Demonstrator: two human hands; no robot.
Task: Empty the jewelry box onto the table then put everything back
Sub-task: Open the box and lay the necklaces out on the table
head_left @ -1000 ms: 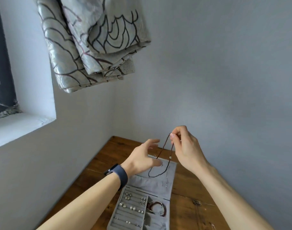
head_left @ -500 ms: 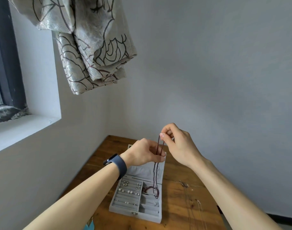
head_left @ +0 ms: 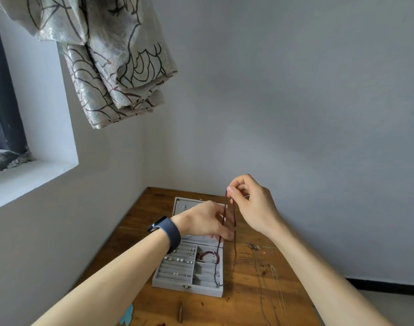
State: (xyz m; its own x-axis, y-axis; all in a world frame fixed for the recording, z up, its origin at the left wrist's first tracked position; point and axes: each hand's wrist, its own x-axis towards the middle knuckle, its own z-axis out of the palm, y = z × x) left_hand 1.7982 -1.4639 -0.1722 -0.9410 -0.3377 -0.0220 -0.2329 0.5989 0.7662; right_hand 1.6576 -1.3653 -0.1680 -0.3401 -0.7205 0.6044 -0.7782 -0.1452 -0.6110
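A grey jewelry box (head_left: pixel 186 289) lies open on the wooden table (head_left: pixel 246 302), its lid leaning back toward the wall. Ring rolls on its left hold several small earrings (head_left: pixel 177 260); a red bracelet (head_left: pixel 207 256) lies in an upper right compartment. My right hand (head_left: pixel 253 203) pinches the top of a long dark red beaded necklace (head_left: pixel 234 245), which hangs in a narrow loop down over the box's right edge. My left hand (head_left: pixel 207 221), with a dark watch on the wrist, sits beside the strands, fingers curled near them above the box.
Thin silver chains (head_left: pixel 269 278) lie on the table to the right of the box. A small dark object (head_left: pixel 180 311) and a teal scrap (head_left: pixel 127 316) lie near the front edge. Grey walls close the table's left and back; a patterned curtain (head_left: pixel 107 67) hangs above.
The necklace has been lifted and now hangs as a long narrow loop instead of a short wide one. My left hand closed in against the strands. The view tilted down, showing more of the box.
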